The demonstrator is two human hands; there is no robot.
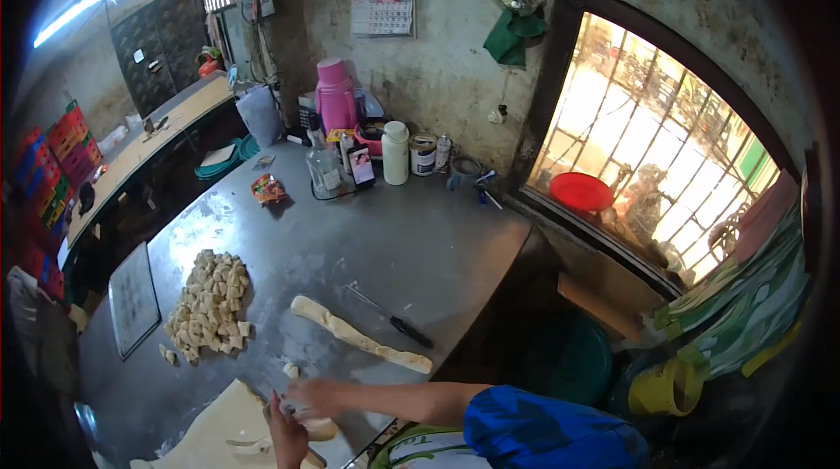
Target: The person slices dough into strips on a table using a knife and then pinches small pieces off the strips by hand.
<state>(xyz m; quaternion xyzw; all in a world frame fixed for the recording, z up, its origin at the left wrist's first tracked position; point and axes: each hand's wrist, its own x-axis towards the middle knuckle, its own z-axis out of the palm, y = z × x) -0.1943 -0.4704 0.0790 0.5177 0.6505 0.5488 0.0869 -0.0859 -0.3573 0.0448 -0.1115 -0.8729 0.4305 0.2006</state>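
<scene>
My left hand [289,434] is at the bottom of the view, beside a large flat sheet of dough [214,430]. Close to it, my right hand [317,399] reaches across, blurred by motion, over a piece of dough [322,428]. What either hand grips is hard to make out. Just above the hands lies a small dough lump [291,370]. A long dough strip [359,338] stretches across the metal table, with a black-handled knife [409,331] beside it. Many cut dough pieces [210,307] are heaped on the left.
A tray [134,301] rests at the table's left edge. Along the wall stand a pink flask [335,101], a glass bottle [324,167], a phone [361,165], a white jar [395,154] and a can [423,156]. An orange packet [269,190] lies nearer.
</scene>
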